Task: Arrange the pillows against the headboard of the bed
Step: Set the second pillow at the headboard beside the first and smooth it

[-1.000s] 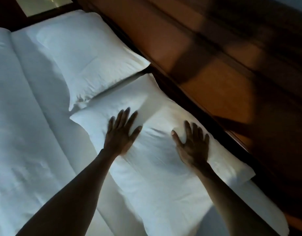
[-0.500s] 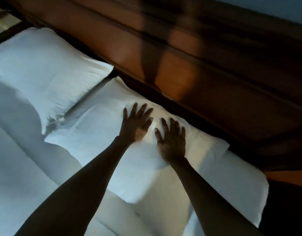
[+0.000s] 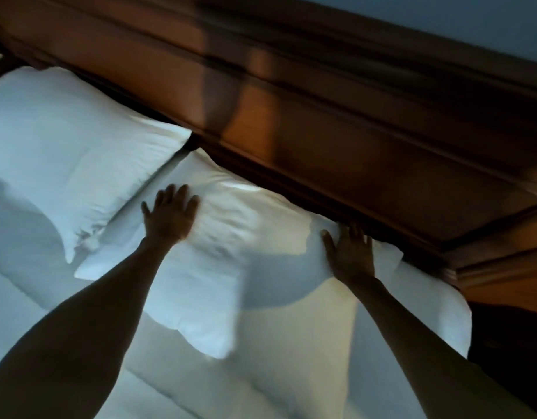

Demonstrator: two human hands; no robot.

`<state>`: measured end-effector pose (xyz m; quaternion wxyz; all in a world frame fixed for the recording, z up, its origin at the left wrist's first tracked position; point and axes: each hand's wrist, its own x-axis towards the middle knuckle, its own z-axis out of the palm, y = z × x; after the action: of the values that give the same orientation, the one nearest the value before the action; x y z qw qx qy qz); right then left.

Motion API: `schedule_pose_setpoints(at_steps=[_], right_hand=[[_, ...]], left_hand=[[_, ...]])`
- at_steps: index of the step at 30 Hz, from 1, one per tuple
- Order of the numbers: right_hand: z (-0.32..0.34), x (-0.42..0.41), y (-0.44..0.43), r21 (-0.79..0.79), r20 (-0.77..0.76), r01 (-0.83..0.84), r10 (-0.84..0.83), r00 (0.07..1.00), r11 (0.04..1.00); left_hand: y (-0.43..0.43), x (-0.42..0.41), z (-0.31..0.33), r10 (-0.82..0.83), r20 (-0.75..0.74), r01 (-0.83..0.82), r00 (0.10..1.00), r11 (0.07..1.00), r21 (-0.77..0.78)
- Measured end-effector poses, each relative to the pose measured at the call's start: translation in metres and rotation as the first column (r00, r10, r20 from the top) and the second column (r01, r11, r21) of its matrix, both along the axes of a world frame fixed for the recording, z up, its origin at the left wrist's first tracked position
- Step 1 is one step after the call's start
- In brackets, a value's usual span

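Observation:
Two white pillows lie flat along the dark wooden headboard (image 3: 336, 122). The near pillow (image 3: 231, 261) rests with its far edge close to the headboard. My left hand (image 3: 169, 217) lies flat on its left part, fingers spread. My right hand (image 3: 350, 254) presses flat on its right end, fingertips near the headboard. Neither hand grips anything. The far pillow (image 3: 64, 149) sits to the left, its right corner close to the near pillow's top corner.
White bedding (image 3: 261, 373) covers the mattress below the pillows. The bed's right edge drops into a dark gap (image 3: 509, 343). The headboard's moulded ledge (image 3: 488, 255) juts out at the right. The room is dim and the frame is blurred.
My hands have spread apart on the near pillow: the left slid leftward, the right moved to the pillow's right end by the headboard. The view has swung slightly right.

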<state>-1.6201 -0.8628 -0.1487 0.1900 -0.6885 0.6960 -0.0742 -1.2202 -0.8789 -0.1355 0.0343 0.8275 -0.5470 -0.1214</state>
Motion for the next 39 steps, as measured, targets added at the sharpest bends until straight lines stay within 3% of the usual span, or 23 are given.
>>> schedule_pose_setpoints(at_steps=[2, 4, 6, 10, 13, 18, 21, 25, 28, 31, 34, 35, 37, 39], right_hand=[[0.003, 0.036, -0.013, -0.005, 0.119, -0.077, 0.077, 0.990, 0.997], [0.008, 0.071, -0.034, 0.061, 0.232, -0.095, 0.078, 0.970, 0.994], [0.011, 0.099, -0.058, 0.103, 0.290, -0.106, 0.072, 0.954, 0.989], [0.007, 0.132, -0.092, 0.258, 0.389, -0.130, 0.021, 0.921, 0.957], [-0.010, 0.148, -0.097, 0.294, 0.405, -0.089, -0.040, 0.913, 0.952], [-0.006, 0.166, -0.103, 0.021, 0.440, 0.067, -0.069, 0.895, 0.998], [0.014, 0.173, -0.110, -0.116, 0.452, 0.092, -0.030, 0.892, 0.989], [0.034, 0.194, -0.120, -0.171, 0.501, 0.095, 0.004, 0.865, 0.981], [0.035, 0.202, -0.125, -0.219, 0.441, 0.077, 0.028, 0.897, 0.973], [0.025, 0.197, -0.122, -0.202, 0.193, 0.005, 0.035, 0.981, 0.979], [0.016, 0.207, -0.105, -0.312, 0.013, -0.055, 0.063, 0.998, 0.949], [0.013, 0.212, -0.096, -0.344, 0.001, -0.090, 0.096, 0.995, 0.935], [0.007, 0.213, -0.071, -0.247, 0.006, -0.188, 0.195, 0.981, 0.951], [-0.001, 0.199, -0.050, -0.134, -0.018, -0.281, 0.281, 0.960, 0.950]], left_hand=[[0.026, 0.025, -0.001, 0.228, -0.070, -0.232, 0.971, 0.970, -0.066], [0.049, 0.040, -0.005, 0.508, -0.185, -0.515, 0.841, 0.857, 0.014], [0.063, 0.049, -0.013, 0.639, -0.291, -0.642, 0.712, 0.760, 0.098], [0.076, 0.059, -0.033, 0.630, -0.402, -0.665, 0.664, 0.744, 0.069], [0.073, 0.068, -0.049, 0.623, -0.461, -0.722, 0.632, 0.689, -0.059], [0.072, 0.062, -0.043, 0.535, -0.736, -0.898, 0.414, 0.373, -0.233], [0.072, 0.066, -0.027, 0.548, -0.762, -0.933, 0.343, 0.292, -0.210], [0.063, 0.081, -0.008, 0.503, -0.805, -0.948, 0.315, 0.207, -0.242], [0.055, 0.100, -0.007, 0.478, -0.771, -0.902, 0.420, 0.314, -0.297], [0.052, 0.115, -0.021, 0.509, -0.611, -0.769, 0.607, 0.570, -0.288], [0.036, 0.095, -0.021, 0.450, -0.359, -0.553, 0.818, 0.788, -0.272], [0.027, 0.078, -0.017, 0.357, -0.315, -0.451, 0.879, 0.836, -0.313], [0.007, 0.036, -0.013, 0.026, -0.193, -0.106, 0.981, 0.903, -0.417], [0.000, 0.003, -0.022, -0.279, -0.027, 0.251, 0.960, 0.900, -0.357]])
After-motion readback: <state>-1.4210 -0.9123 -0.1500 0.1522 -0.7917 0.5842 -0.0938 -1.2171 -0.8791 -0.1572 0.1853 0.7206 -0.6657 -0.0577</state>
